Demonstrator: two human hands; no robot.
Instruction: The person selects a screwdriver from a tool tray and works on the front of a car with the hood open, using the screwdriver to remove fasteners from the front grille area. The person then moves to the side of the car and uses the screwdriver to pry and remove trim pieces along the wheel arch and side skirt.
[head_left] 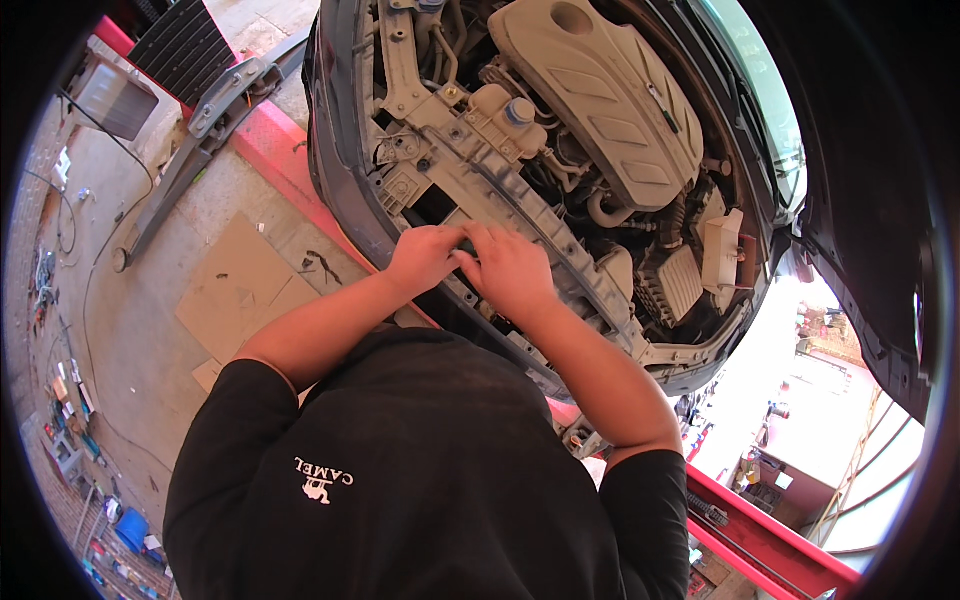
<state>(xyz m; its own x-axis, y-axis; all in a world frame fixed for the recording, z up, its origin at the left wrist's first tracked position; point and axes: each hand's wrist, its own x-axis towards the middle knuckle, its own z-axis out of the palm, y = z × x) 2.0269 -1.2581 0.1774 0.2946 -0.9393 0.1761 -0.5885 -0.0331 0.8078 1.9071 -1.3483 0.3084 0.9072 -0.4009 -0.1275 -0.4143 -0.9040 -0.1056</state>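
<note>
Where the bumper's curved front edge meets the dusty front panel (490, 190) of the engine bay, the left hand (425, 257) and the right hand (510, 268) come together, fingers bent and tips meeting; whether they grip anything small between them I cannot tell. The panel lies directly under and beyond the hands, its long, ribbed surface pierced by openings. Left of the hands, past the glossy dark bumper (345, 205), open concrete floor (150, 320) gives free room, partly covered by flat brown cardboard (240, 275); right of them the bay is crowded, leaving narrow gaps. Beyond the hands sit one plastic coolant reservoir (495, 130) with one round blue cap (519, 111), and one broad, moulded engine cover (610, 105) filmed with dust. Two red metal beams show: one beam (275, 150) ahead and left of the hands, another beam (770, 545) behind and right.
</note>
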